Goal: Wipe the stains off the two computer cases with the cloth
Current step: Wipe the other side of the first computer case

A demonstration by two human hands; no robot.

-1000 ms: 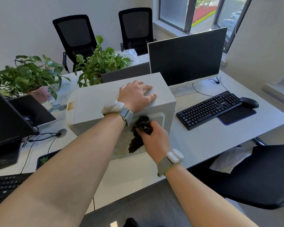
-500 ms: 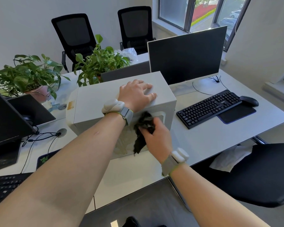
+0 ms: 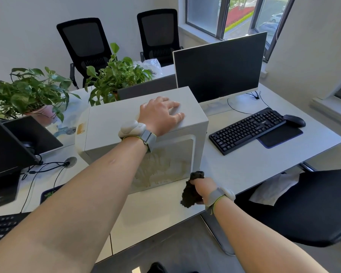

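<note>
A white computer case (image 3: 110, 123) lies on its side in the middle of the desk (image 3: 244, 166). Its glass side panel (image 3: 171, 164) faces me and shows brownish smears. My left hand (image 3: 159, 114) rests flat on the case's top, fingers spread. My right hand (image 3: 202, 187) grips a dark crumpled cloth (image 3: 190, 195) just off the case's lower right corner, above the desk's front edge. Only one case is in view.
A monitor (image 3: 219, 67) stands behind the case, with a black keyboard (image 3: 246, 129), mouse (image 3: 294, 120) and mouse pad to the right. Two potted plants (image 3: 118, 75) sit at the back left. Another monitor (image 3: 4, 146) is at far left. A black chair (image 3: 311, 205) stands at right.
My right hand has carried the cloth down and to the right, off the glass panel to the case's lower right corner. My left hand stays on the case's top.
</note>
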